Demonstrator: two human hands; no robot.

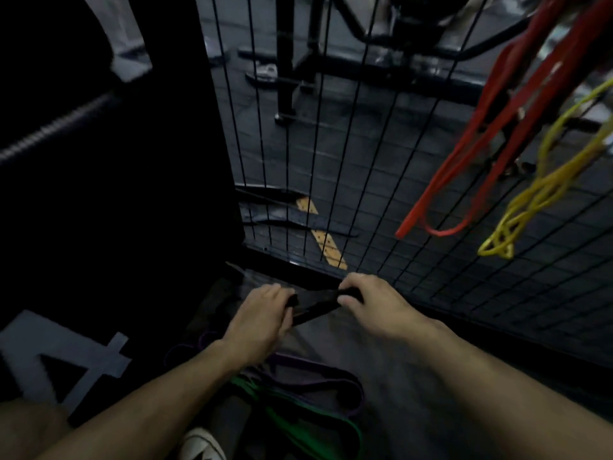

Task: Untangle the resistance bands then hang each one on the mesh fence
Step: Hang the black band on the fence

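The mesh fence (365, 180) is thin black wire, painted and matt. At 2 o'clock the red bands (491, 144) and the yellow band (530, 197) look like smooth rubber with a dull shine. The black band (315, 305) between the two hands is flat, matt rubber. At 6 o'clock the purple band (318, 383) and the green band (298, 423) have the same flat, matt rubber look. The floor (414, 376) is dark and matt, slightly rough. The shoe (202, 446) has a white, smooth rubber toe.
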